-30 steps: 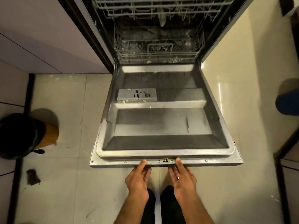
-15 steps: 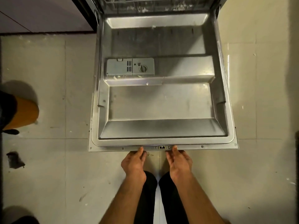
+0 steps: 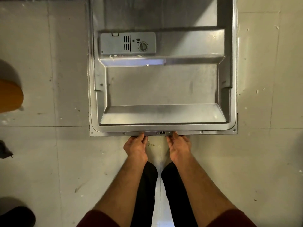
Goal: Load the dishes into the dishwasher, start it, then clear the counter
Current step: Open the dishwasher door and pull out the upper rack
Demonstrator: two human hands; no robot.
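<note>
While the dishwasher door (image 3: pixel 162 89) lies folded down flat just ahead of both hands, the left hand (image 3: pixel 135 149) and right hand (image 3: pixel 178 149) curl their fingers under its near edge, side by side, on either side of the latch (image 3: pixel 162 133). Pale, scuffed floor tiles (image 3: pixel 57 153) spread around them. Farther ahead, a grey detergent dispenser (image 3: pixel 127 44) sits in the door.
</note>
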